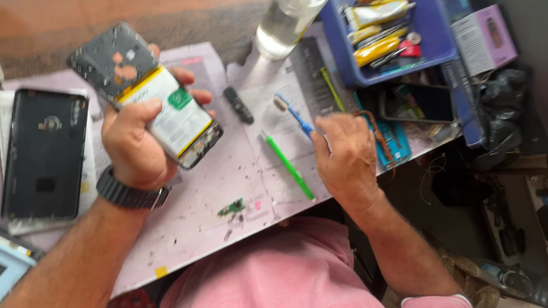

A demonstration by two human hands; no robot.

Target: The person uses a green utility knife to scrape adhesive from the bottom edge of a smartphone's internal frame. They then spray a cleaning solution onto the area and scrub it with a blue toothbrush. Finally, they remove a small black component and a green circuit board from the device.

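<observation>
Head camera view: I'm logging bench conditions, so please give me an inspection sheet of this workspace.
Surface: pale pink mat, speckled with dark debris.
Job's things: opened phone with battery exposed; blue toothbrush.
Clutter: black back cover, green tool, small green circuit piece, clear bottle, blue tray of tools.
Grippers: left hand grips the phone; right hand holds the toothbrush.
Cables: thin wire off the bench edge.
Surroundings: pink shirt; floor items, blurred.
</observation>
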